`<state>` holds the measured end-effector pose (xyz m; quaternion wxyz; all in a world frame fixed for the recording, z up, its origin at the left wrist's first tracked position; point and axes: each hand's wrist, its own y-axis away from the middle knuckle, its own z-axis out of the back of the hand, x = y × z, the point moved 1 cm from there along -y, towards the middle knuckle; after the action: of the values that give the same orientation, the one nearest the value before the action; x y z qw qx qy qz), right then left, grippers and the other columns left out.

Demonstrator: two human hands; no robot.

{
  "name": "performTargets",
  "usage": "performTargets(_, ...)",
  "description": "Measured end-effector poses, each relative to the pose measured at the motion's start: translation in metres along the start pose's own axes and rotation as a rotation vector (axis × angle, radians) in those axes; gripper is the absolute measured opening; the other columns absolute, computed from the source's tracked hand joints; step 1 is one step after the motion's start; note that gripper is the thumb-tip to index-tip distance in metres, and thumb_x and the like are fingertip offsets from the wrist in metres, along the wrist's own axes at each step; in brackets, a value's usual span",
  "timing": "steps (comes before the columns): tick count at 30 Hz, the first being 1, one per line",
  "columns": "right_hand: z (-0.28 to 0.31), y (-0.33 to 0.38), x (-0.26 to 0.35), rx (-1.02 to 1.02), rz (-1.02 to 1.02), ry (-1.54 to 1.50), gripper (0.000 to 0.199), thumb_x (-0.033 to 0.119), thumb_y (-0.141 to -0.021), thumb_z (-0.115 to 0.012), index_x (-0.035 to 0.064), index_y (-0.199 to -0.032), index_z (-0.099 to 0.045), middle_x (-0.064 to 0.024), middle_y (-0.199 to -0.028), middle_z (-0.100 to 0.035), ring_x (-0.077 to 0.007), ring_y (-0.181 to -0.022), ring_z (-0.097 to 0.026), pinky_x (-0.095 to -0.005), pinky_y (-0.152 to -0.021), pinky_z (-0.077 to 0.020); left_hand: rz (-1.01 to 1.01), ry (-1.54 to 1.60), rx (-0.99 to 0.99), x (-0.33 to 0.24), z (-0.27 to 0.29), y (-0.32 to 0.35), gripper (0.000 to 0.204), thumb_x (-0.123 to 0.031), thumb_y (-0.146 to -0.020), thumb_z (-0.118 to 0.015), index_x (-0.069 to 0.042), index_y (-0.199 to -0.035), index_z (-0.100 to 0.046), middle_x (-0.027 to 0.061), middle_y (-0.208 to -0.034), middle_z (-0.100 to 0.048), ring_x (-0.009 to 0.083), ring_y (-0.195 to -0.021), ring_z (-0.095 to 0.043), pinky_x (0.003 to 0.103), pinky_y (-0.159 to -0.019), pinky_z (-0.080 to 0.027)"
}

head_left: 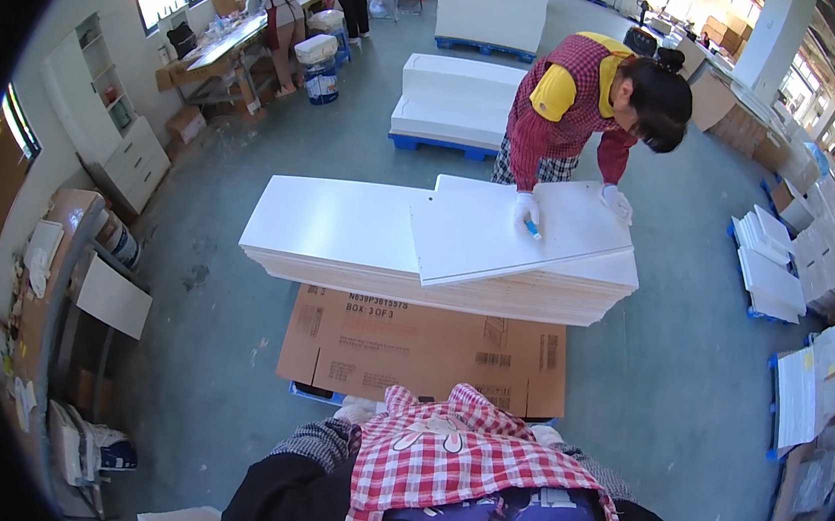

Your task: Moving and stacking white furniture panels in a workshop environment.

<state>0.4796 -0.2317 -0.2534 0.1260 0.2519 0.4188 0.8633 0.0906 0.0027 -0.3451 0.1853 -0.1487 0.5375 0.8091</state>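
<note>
My left hand point(356, 410), in a white glove, shows only in part beside the checked apron point(478, 467). Only a sliver of my right hand point(546, 435) is visible, at the apron's other side. The fingers of both are hidden. Both hands are nearest to the near edge of a flat brown cardboard box point(409, 345), and whether they touch it I cannot tell. Behind the box lies a stack of long white boards point(331, 217). A separate white panel point(471, 230) rests askew on its right half.
Across the stack a co-worker point(568, 104) leans over the panel, a small blue-and-white tool in one gloved hand point(527, 211). White boards stand on a blue pallet point(438, 147) behind. A workbench point(66, 257) is at left, more pallets of panels point(774, 265) at right.
</note>
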Motion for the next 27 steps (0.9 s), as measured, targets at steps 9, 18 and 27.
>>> performTargets(9,-0.026,-0.054,-0.023,-0.156,-0.021,-0.11,0.047,0.045,-0.086,-0.035,0.0097,-0.102,-0.062,-0.0201,-0.1,-0.061,-0.0353,-0.097,-0.057,-0.0421,-0.082,-0.0445,-0.146,-0.049,-0.094,0.045,-0.005,-0.024,0.046,-0.044,-0.084,-0.047,-0.011,-0.113,-0.061,0.0147,-0.119,-0.057,0.0289,-0.113,-0.052,0.036,-0.094,-0.04)
performTargets(18,0.003,-0.032,0.005,-0.056,-0.306,-0.445,0.064,0.058,-0.085,-0.038,0.0035,-0.112,-0.059,-0.0206,-0.118,-0.055,-0.0336,-0.114,-0.05,-0.0371,-0.092,-0.0395,-0.175,-0.046,0.034,0.019,0.025,0.004,0.046,-0.044,-0.083,-0.047,-0.011,-0.111,-0.061,0.0149,-0.117,-0.058,0.0296,-0.111,-0.052,0.037,-0.093,-0.041)
performTargets(27,0.002,-0.032,0.005,-0.017,-0.34,-0.389,0.066,0.059,-0.086,-0.034,0.0032,-0.112,-0.059,-0.0206,-0.118,-0.055,-0.0336,-0.112,-0.051,-0.0374,-0.094,-0.0386,-0.182,0.036,0.045,0.01,0.039,-0.003,0.045,-0.043,-0.082,-0.048,-0.01,-0.11,-0.062,0.0151,-0.116,-0.058,0.0303,-0.11,-0.053,0.037,-0.093,-0.041)
